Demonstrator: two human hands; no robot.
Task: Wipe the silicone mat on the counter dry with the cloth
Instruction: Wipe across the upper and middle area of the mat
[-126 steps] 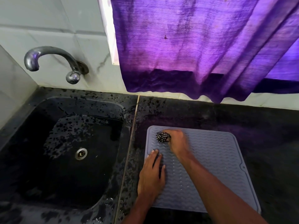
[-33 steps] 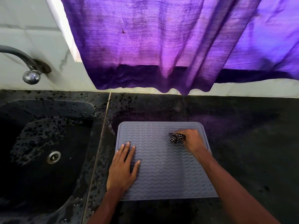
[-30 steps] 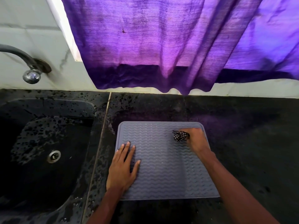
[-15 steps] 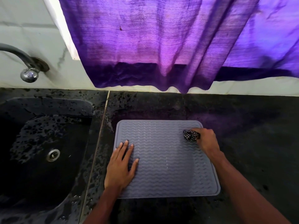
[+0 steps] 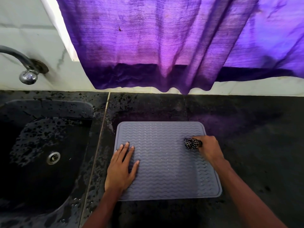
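Left hand: your left hand (image 5: 121, 170) lies flat, fingers straight, pressing the grey silicone mat (image 5: 166, 162) at its left edge.
Right hand: your right hand (image 5: 208, 148) grips the bunched checked cloth (image 5: 191, 143) near the mat's far right corner.

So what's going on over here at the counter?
A person is wiping a grey mat that lies on the dark counter beside the sink. The right hand grips a bunched-up checked cloth near the mat's right edge. The left hand lies flat on the mat's left side, apparently steadying it. Small specks that look like droplets show on the mat, so the job seems unfinished.
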